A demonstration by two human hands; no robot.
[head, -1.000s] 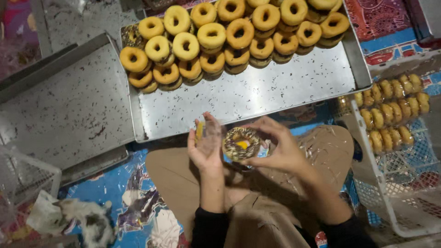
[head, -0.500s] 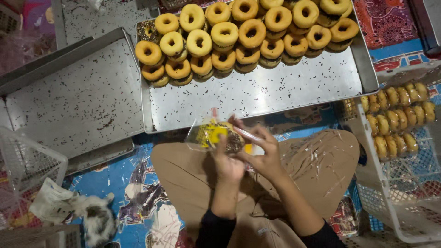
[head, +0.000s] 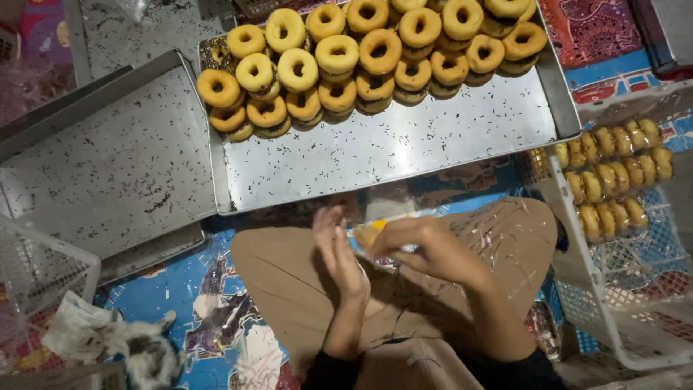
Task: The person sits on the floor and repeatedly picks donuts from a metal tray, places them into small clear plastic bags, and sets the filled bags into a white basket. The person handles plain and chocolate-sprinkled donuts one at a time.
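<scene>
Both your hands meet over your lap, just off the near edge of the large steel baking tray (head: 404, 155). Your right hand (head: 426, 249) pinches a clear plastic wrapper with a yellow-glazed doughnut inside (head: 372, 235); your left hand (head: 339, 256) stands flat and unclenched against the wrapper's side. Step in hand looks like bagging one doughnut. Closing it likely calls for a firm twist or fold. Stacked yellow ring doughnuts (head: 361, 54) fill the tray's far edge; wrapped ones line the white wire basket (head: 621, 289) at right.
</scene>
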